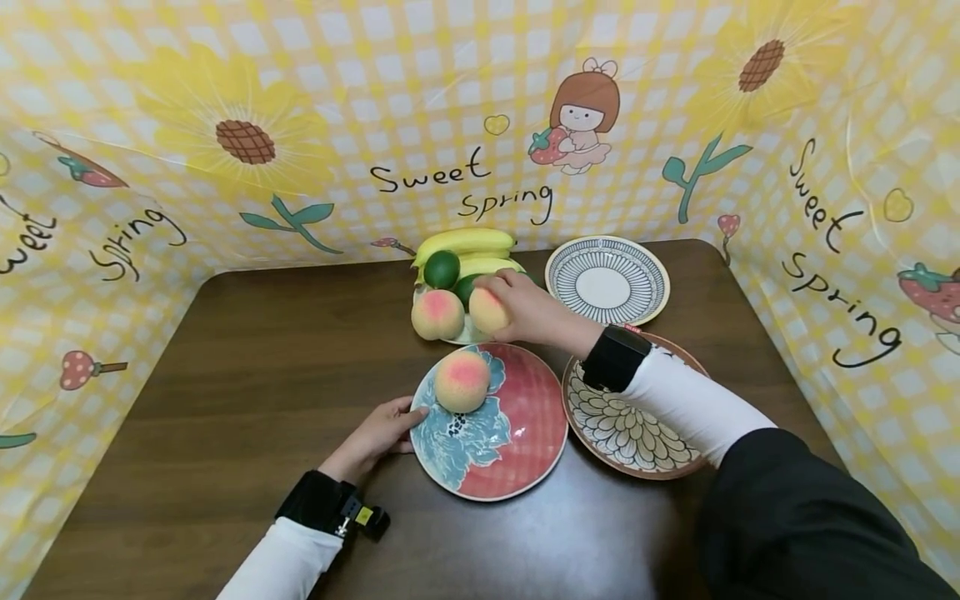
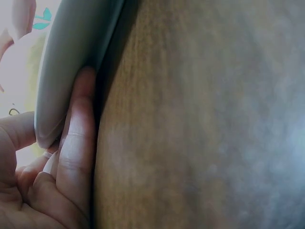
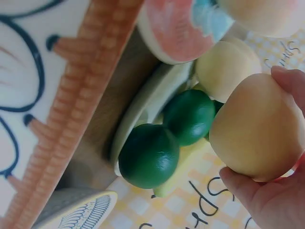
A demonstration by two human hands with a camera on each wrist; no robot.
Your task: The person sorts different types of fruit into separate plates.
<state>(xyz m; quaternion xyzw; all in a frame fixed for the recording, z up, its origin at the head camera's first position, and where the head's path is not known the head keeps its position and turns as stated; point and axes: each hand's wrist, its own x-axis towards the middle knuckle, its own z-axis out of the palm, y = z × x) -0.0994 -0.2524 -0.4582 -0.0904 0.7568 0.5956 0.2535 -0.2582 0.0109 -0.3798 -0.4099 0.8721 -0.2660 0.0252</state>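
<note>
One brown table (image 1: 225, 350), sunflower backdrop (image 1: 240, 142)

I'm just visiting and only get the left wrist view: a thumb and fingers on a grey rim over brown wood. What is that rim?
Observer: It's the edge of a red and blue flowered plate, pinched by the left hand.
Visitor: Anything on it?
Observer: One peach, near its far-left side.
Visitor: And the other hand?
Observer: The right hand grips a second peach at a white fruit plate with bananas and green fruits.
</note>
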